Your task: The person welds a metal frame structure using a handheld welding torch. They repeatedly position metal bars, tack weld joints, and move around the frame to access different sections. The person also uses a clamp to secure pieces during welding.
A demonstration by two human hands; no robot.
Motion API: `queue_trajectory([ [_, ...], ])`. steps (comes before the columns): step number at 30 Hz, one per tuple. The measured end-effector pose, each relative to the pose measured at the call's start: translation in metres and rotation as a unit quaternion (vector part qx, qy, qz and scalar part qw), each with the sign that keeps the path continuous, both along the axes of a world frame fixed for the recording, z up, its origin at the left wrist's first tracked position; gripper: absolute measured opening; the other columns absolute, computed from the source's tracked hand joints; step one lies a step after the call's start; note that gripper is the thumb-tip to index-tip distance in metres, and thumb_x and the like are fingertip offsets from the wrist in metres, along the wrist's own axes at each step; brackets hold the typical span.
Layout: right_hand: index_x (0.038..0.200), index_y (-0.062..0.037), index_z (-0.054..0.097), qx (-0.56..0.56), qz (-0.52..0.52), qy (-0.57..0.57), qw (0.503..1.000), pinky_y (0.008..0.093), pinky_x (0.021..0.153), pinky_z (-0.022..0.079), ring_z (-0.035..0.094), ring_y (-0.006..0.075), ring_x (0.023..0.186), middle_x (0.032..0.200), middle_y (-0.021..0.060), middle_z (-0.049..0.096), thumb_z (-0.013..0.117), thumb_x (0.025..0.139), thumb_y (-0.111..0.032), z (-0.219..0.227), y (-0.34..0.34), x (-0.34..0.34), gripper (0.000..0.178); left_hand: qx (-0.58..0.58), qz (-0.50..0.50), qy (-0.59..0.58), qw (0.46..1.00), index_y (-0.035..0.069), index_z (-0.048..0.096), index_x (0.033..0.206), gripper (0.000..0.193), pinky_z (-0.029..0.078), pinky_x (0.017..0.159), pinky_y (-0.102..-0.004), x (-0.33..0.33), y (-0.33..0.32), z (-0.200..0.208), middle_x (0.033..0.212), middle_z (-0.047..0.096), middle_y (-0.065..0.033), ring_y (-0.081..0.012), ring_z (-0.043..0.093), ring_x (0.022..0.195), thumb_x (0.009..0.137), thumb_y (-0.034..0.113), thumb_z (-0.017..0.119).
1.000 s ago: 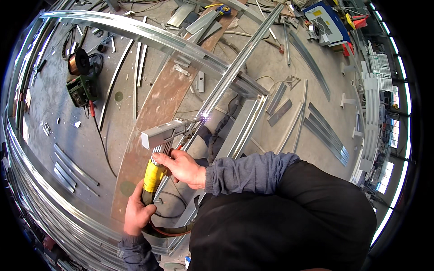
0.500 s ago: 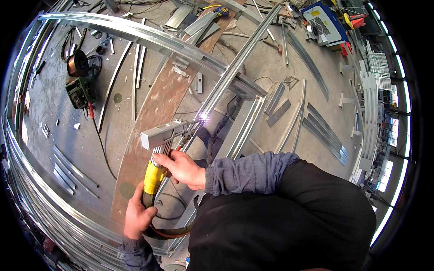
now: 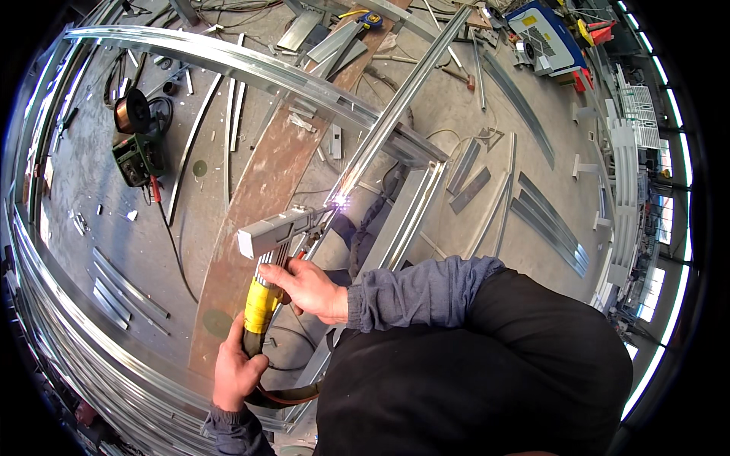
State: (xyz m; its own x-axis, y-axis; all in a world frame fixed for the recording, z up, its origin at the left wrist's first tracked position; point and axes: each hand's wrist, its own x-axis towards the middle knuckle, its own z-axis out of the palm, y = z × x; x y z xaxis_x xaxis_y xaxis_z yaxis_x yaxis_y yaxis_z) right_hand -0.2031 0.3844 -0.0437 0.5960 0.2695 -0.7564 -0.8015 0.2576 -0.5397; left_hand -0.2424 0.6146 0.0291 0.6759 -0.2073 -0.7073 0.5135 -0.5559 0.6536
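My right hand [image 3: 312,289] is closed around the ribbed grip of a handheld welding gun [image 3: 268,234] with a boxy silver head. Lower down, my left hand [image 3: 237,372] wraps the dark sleeved cable [image 3: 257,343] just below the yellow tape [image 3: 261,306]. From the gun's head a thin nozzle reaches to a long shiny metal profile [image 3: 380,129]. A bright violet-white spark [image 3: 341,201] glows where its tip meets the profile, hiding the exact contact. Part of the grip is covered by my right fingers.
Around me runs a frame of metal profiles [image 3: 228,53]. A green wire feeder [image 3: 137,159] with a copper-coloured spool stands left. Flat metal strips [image 3: 544,220] lie right; a blue-and-white machine [image 3: 544,38] stands far right. A hammer [image 3: 460,74] and tape measure [image 3: 371,20] lie farther off.
The spark and the gun's tip have shifted slightly toward me along the profile. Both hands keep their hold, and the whole view has moved a little.
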Motion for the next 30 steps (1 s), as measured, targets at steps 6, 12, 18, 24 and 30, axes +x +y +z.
queue_trajectory([
  [6,0.119,-0.0019,0.068,0.008,0.005,0.009,1.000,0.0269,0.045,0.039,0.050,0.0085,0.056,0.087,0.0029,0.063,0.065,0.101,-0.070,0.000,0.001,-0.002,0.070,0.006,0.007,0.028,1.000,0.002,0.051,0.156,0.086,0.053,0.073,-0.0309,-0.001,0.001,0.004,0.092,0.069,-0.0095,-0.0162,0.061,0.076,0.072,0.005,0.068],
  [12,0.120,-0.0021,0.068,0.014,0.009,0.015,1.000,0.0261,0.046,0.040,0.051,0.0083,0.057,0.088,0.0028,0.063,0.065,0.102,-0.068,0.003,0.001,-0.002,0.068,-0.002,0.003,-0.005,1.000,0.002,0.051,0.156,0.085,0.056,0.081,-0.0327,-0.008,0.005,-0.001,0.099,0.073,-0.0112,-0.0183,0.067,0.084,0.073,0.006,0.069],
  [18,0.121,-0.0032,0.068,0.020,0.010,0.016,1.000,0.0257,0.046,0.040,0.052,0.0077,0.059,0.089,0.0019,0.064,0.065,0.102,-0.066,0.006,0.001,-0.004,0.066,-0.008,0.014,0.015,1.000,0.002,0.051,0.157,0.085,0.056,0.085,-0.0321,-0.009,0.004,0.005,0.101,0.074,-0.0107,-0.0173,0.068,0.088,0.074,0.005,0.069],
  [24,0.121,-0.0043,0.069,0.021,0.007,0.012,1.000,0.0257,0.047,0.039,0.050,0.0069,0.058,0.089,0.0010,0.064,0.066,0.102,-0.066,0.007,0.002,-0.006,0.065,0.011,0.009,0.015,1.000,0.002,0.051,0.157,0.085,0.056,0.084,-0.0316,-0.008,-0.001,0.014,0.101,0.074,-0.0095,-0.0162,0.067,0.088,0.074,0.005,0.068],
  [30,0.120,-0.0041,0.069,0.029,0.006,0.005,1.000,0.0265,0.046,0.038,0.048,0.0070,0.055,0.086,0.0002,0.063,0.066,0.102,-0.066,0.007,0.002,-0.008,0.064,0.020,0.002,0.014,1.000,0.003,0.051,0.158,0.085,0.056,0.084,-0.0312,-0.007,-0.004,0.020,0.100,0.073,-0.0091,-0.0164,0.067,0.087,0.074,0.005,0.068],
])
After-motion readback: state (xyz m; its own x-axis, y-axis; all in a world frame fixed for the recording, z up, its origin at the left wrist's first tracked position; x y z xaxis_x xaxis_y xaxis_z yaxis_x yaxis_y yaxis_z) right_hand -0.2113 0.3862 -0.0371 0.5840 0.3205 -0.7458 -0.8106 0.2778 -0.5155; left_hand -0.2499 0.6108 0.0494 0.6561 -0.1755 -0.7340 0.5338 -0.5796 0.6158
